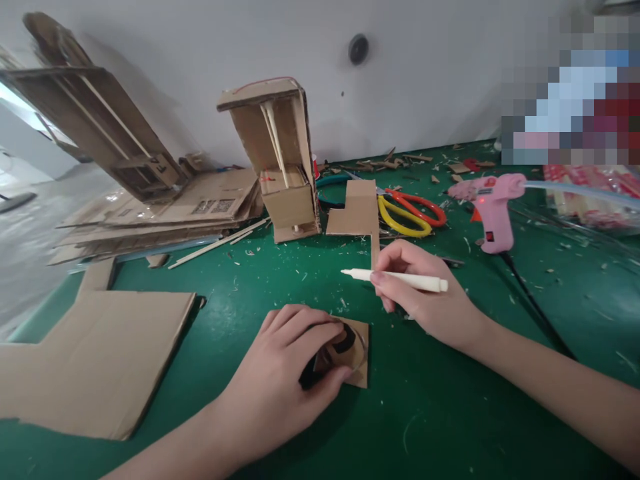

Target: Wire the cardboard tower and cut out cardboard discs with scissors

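A white marker pen (410, 280) is gripped between the thumb and fingers of my right hand (425, 290), its pale tip pointing left above the green table. Lower down, my left hand (295, 360) curls around a round thing with black patches and a clear rim, which looks like a roll of tape (345, 340). That roll rests on a small cardboard square (363, 370), and my palm and fingers hide much of both. Just behind my right hand lies an L-shaped cardboard piece (361, 203) with a narrow strip reaching toward me.
A cardboard model with sticks (287, 167) stands at the back. Scissors with orange and yellow handles (407, 213) lie beside it. A pink glue gun (493, 200) with a cord is at right. Cardboard sheets (220, 197) and a large cut piece (110, 360) are at left.
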`<state>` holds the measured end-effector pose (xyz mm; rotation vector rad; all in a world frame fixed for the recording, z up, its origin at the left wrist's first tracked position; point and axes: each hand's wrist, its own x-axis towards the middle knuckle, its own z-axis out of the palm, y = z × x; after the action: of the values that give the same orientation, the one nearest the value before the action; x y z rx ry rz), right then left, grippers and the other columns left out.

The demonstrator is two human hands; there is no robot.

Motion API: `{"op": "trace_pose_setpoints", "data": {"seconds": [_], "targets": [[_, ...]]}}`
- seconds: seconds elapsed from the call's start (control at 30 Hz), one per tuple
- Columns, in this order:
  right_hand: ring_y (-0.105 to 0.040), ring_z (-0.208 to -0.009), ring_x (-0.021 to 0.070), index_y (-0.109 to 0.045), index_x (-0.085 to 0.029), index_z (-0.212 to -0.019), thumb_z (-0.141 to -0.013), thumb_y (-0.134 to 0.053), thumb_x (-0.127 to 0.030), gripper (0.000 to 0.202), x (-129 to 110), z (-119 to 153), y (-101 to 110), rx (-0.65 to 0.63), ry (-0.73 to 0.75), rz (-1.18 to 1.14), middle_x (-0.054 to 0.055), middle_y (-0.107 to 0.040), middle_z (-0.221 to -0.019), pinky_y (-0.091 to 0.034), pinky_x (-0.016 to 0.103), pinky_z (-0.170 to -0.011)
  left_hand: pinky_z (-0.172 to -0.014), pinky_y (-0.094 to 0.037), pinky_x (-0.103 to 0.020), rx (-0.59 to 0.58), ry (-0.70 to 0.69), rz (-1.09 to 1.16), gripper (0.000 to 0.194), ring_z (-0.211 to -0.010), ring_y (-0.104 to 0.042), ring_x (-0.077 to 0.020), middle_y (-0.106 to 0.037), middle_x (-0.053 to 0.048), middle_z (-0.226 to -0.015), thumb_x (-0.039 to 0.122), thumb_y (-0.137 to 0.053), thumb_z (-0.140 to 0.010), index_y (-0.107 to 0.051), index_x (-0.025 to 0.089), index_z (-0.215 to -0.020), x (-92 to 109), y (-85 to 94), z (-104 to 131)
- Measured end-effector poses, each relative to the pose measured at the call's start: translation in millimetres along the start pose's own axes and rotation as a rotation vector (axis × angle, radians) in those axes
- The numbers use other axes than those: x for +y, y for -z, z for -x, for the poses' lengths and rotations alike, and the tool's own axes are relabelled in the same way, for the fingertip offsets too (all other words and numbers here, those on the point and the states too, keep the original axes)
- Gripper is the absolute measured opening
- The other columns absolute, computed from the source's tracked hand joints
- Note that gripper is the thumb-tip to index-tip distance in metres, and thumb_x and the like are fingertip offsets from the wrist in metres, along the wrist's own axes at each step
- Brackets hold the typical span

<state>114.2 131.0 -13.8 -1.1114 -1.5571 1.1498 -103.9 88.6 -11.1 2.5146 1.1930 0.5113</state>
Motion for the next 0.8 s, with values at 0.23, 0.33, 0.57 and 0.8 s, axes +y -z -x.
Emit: {"op": "trace_pose_setpoints", "data": {"seconds": [0.23,0.33,0.57,0.8], "targets": [[-0.049,-0.048,0.0084,-0.049,-0.021,-0.080,-0.088,-0.056,-0.029,0.013,1.7,1.1,0.1,-0.068,-0.010,0.039,-0.003,-0.054,-0.065,-0.039,0.020,-0.040,-0.087,-0.046,-0.038,0.027,-0.036,0.027,0.030,-0.105,-0.053,-0.0214,-0.061,-0.006,-0.115,0.021,-0.057,-0.083,-0.057,0.024,-0.112,-2.0,-0.9,2.8],[-0.048,-0.048,0.0086,-0.049,-0.022,-0.080,-0.088,-0.055,-0.029,0.012,1.8,0.7,0.1,-0.074,-0.018,0.041,-0.004,-0.053,-0.064,-0.038,0.020,-0.040,-0.088,-0.047,-0.038,0.013,-0.048,0.027,0.030,-0.104,-0.054,-0.0215,-0.062,-0.006,-0.113,0.020,-0.056,-0.082,-0.058,0.024,-0.112,-2.6,-0.3,3.2],[-0.046,-0.047,0.0087,-0.049,-0.022,-0.080,-0.088,-0.055,-0.029,0.012,2.8,0.3,0.6,-0.105,-0.021,0.040,-0.004,-0.051,-0.061,-0.037,0.020,-0.039,-0.092,-0.045,-0.038,0.008,-0.052,0.019,0.035,-0.107,-0.054,-0.0209,-0.063,-0.003,-0.117,0.017,-0.055,-0.080,-0.057,0.025,-0.114,-2.9,0.6,4.8],[-0.045,-0.046,0.0080,-0.049,-0.022,-0.079,-0.088,-0.056,-0.029,0.013,1.3,1.1,-1.5,-0.105,-0.024,0.064,-0.005,-0.051,-0.061,-0.037,0.020,-0.039,-0.095,-0.042,-0.041,-0.027,-0.079,-0.024,0.037,-0.112,-0.052,-0.0227,-0.062,-0.002,-0.121,0.015,-0.052,-0.080,-0.057,0.026,-0.115,-2.5,1.9,5.5]]}}
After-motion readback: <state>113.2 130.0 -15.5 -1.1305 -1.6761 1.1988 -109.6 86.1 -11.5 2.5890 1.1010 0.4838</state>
